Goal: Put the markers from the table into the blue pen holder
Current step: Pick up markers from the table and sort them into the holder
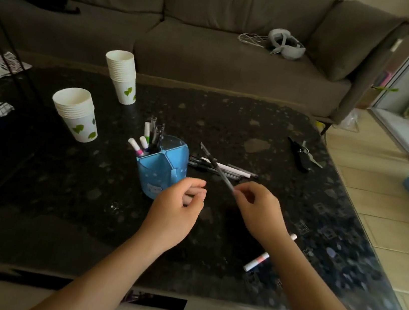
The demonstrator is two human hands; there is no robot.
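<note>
Right hand [258,209]: fingers pinched on near end of a dark pen [216,167], long axis slanting up and far-left toward blue pen holder [161,167] on counter [267,127]. Left hand [177,206]: loosely curled, empty, just beside holder, nearer it.

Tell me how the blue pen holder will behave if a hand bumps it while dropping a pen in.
The blue pen holder looks like light plastic, so it would probably slide on the glossy table. Its markers lean to one side, so it may tip that way.
</note>
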